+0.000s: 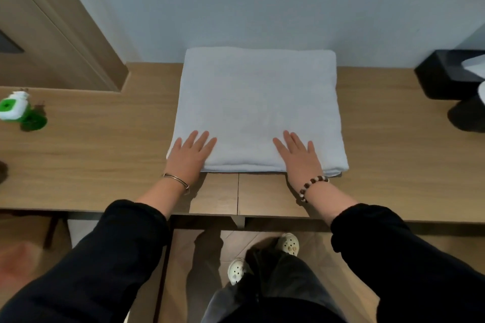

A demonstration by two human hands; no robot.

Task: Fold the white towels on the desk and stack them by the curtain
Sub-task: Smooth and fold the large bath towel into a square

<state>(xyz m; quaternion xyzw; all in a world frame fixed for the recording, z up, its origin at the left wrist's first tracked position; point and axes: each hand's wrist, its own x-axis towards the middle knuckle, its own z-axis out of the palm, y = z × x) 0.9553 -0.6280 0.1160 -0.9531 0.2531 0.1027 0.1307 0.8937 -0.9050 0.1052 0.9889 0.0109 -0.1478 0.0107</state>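
Left hand (189,153) and right hand (299,156), fingers straight, press the folded white terry towel (258,105) flat near the wooden desk's (105,155) front edge, seemingly smoothing its fold.

1 towel (258,110), 2 hands (left (190,155), right (299,157)), maybe 2 green bottles (32,120), 1 blk box (443,73).

I saw the black box (446,73) cut by the right edge, and the green bottle (18,111) at left was too blurred to read. The left hand (190,152) and right hand (299,155) hid parts of the near edge of the towel (257,102).
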